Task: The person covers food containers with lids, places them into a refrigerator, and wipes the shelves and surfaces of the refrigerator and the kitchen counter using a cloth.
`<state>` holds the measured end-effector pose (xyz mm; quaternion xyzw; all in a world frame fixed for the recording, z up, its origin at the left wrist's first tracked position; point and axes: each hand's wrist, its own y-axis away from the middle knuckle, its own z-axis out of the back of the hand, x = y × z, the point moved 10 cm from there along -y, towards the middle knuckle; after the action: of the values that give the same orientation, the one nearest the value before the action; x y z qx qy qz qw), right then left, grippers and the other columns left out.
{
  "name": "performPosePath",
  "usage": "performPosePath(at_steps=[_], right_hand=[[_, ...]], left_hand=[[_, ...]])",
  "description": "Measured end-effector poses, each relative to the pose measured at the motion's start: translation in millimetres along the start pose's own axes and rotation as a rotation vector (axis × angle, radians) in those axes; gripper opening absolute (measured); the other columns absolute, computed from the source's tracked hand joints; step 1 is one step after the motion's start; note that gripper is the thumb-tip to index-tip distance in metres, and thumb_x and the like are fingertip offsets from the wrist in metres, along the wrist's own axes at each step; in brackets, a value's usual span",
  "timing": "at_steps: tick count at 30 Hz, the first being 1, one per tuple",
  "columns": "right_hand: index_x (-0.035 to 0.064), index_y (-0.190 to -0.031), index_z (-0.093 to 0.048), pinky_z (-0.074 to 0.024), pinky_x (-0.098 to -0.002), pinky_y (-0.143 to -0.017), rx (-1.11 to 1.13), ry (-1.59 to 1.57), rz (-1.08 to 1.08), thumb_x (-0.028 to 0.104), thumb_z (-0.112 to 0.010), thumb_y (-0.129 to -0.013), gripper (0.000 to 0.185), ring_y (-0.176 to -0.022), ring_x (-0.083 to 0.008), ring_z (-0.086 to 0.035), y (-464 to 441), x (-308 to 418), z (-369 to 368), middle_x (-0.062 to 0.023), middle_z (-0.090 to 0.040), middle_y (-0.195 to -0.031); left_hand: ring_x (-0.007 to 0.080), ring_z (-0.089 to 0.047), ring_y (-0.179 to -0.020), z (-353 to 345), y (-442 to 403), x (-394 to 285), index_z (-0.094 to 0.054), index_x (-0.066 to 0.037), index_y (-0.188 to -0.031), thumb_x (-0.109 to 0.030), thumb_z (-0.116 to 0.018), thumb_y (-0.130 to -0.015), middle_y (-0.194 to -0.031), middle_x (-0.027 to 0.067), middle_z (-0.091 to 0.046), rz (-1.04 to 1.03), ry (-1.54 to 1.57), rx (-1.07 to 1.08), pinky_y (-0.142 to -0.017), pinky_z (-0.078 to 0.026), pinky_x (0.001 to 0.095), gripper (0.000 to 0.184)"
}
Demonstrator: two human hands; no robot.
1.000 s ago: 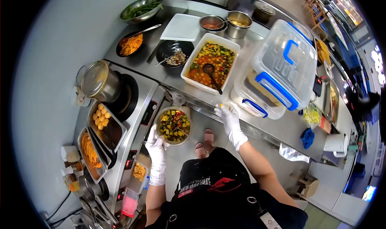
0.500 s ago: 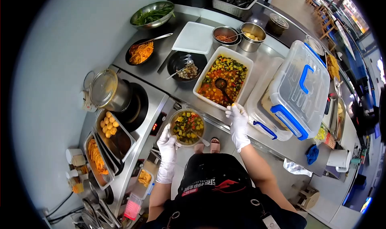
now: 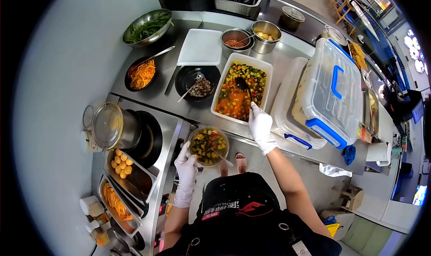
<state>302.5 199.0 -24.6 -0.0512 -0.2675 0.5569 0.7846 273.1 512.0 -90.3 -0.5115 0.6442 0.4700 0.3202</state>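
My left hand (image 3: 187, 162), in a white glove, grips the rim of a clear round bowl (image 3: 208, 147) of diced vegetables in liquid, with a spoon handle sticking out. My right hand (image 3: 260, 126), also gloved, is closed on the handle of a black ladle (image 3: 242, 84). The ladle's head rests in a white rectangular tub (image 3: 268, 72) of diced vegetables in reddish sauce. The bowl is held in front of the counter edge, lower left of the tub.
Left of the tub are a black bowl (image 3: 197, 83) and a white lid (image 3: 200, 47). Blue-latched clear boxes (image 3: 332, 94) stand to its right. A lidded pot (image 3: 116, 126) and metal trays (image 3: 131, 177) line the left counter.
My right hand has closed on the ladle's handle, and the ladle has shifted, its handle now more upright. My left hand still holds the bowl. The camera view has shifted slightly.
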Motion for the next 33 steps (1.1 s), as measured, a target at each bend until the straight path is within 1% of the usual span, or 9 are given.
performPosePath(at_steps=[4, 8, 12, 15, 19, 22, 25, 26, 33], right_hand=[[0.0057, -0.111, -0.061, -0.0489, -0.0368, -0.05, 0.012, 0.174, 0.081, 0.008, -0.055, -0.082, 0.029, -0.055, -0.0267, -0.06, -25, 8, -12, -0.0107, -0.06, -0.07], [0.0038, -0.107, -0.061, -0.047, -0.0334, -0.047, 0.02, 0.352, 0.262, 0.006, -0.052, -0.082, 0.026, -0.056, -0.023, -0.058, -33, 22, -22, -0.0083, -0.056, -0.066], [0.0023, -0.103, -0.058, -0.0448, -0.0302, -0.045, 0.096, 0.405, 0.406, 0.007, -0.057, -0.076, 0.027, -0.054, -0.0177, -0.055, 1, 40, -7, -0.0054, -0.053, -0.065], [0.0033, -0.099, -0.058, -0.0444, -0.0297, -0.044, 0.1, 0.506, 0.404, 0.009, -0.057, -0.077, 0.023, -0.054, -0.0167, -0.056, 3, 42, 17, -0.0044, -0.053, -0.064], [0.0055, -0.075, -0.057, -0.0455, -0.0293, -0.042, 0.126, 0.693, 0.344, 0.007, -0.058, -0.074, 0.002, -0.049, -0.017, -0.057, -24, 31, 17, -0.0031, -0.053, -0.054], [0.006, -0.069, -0.054, -0.0471, -0.0307, -0.043, 0.126, 0.651, 0.465, 0.006, -0.058, -0.071, 0.004, -0.048, -0.0192, -0.058, -9, 44, 19, -0.0056, -0.055, -0.053], [0.0058, -0.067, -0.053, -0.0476, -0.0324, -0.044, 0.215, 0.453, 0.408, 0.005, -0.058, -0.069, 0.005, -0.048, -0.0221, -0.058, 6, 48, 29, -0.0079, -0.055, -0.054], [0.0046, -0.07, -0.054, -0.0481, -0.0337, -0.045, 0.323, 0.393, 0.364, 0.004, -0.057, -0.069, 0.004, -0.05, -0.0241, -0.059, 10, 48, 31, -0.0096, -0.055, -0.056], [0.0046, -0.077, -0.053, -0.048, -0.0313, -0.044, 0.168, 0.528, 0.365, 0.005, -0.056, -0.073, 0.005, -0.053, -0.0211, -0.06, -24, 45, 36, -0.0075, -0.055, -0.06]], left_hand=[[0.0026, -0.048, -0.051, -1, -3, -4, -0.051, 0.002, -0.127, 0.017, -0.044, -0.077, -0.078, -0.0021, -0.058, 0.039, -0.038, 0.005, -0.046, -0.04, 0.0149, 0.053], [0.0035, -0.049, -0.05, -4, -6, -7, -0.05, 0.003, -0.127, 0.016, -0.043, -0.078, -0.074, -0.0015, -0.056, 0.049, -0.021, 0.014, -0.044, -0.042, 0.0155, 0.052], [0.004, -0.049, -0.051, -2, -11, -7, -0.049, 0.005, -0.127, 0.016, -0.043, -0.079, -0.075, -0.0005, -0.055, 0.047, 0.0, 0.032, -0.045, -0.043, 0.0159, 0.05], [0.0045, -0.05, -0.052, -2, -15, -5, -0.049, 0.006, -0.127, 0.016, -0.042, -0.079, -0.076, -0.0003, -0.055, 0.068, -0.024, 0.024, -0.045, -0.044, 0.0158, 0.05], [0.0036, -0.048, -0.051, 1, -19, -4, -0.05, 0.003, -0.128, 0.015, -0.044, -0.078, -0.073, -0.0017, -0.053, 0.06, -0.105, 0.032, -0.044, -0.042, 0.0154, 0.051], [0.0027, -0.046, -0.048, 1, -18, -1, -0.05, 0.001, -0.128, 0.014, -0.046, -0.078, -0.071, -0.0026, -0.051, 0.071, -0.12, 0.055, -0.042, -0.039, 0.0153, 0.052], [0.0039, -0.051, -0.049, 4, -17, 2, -0.049, 0.003, -0.129, 0.013, -0.044, -0.077, -0.081, 0.0025, -0.061, 0.065, -0.135, 0.092, -0.045, -0.042, 0.0156, 0.053], [0.0038, -0.051, -0.049, 5, -17, 3, -0.049, 0.003, -0.129, 0.013, -0.044, -0.077, -0.079, 0.0019, -0.06, 0.07, -0.13, 0.093, -0.044, -0.042, 0.0156, 0.053], [0.0034, -0.049, -0.046, 7, -19, 4, -0.049, 0.003, -0.129, 0.012, -0.044, -0.078, -0.074, -0.0001, -0.056, 0.067, -0.12, 0.091, -0.038, -0.037, 0.0152, 0.052]])
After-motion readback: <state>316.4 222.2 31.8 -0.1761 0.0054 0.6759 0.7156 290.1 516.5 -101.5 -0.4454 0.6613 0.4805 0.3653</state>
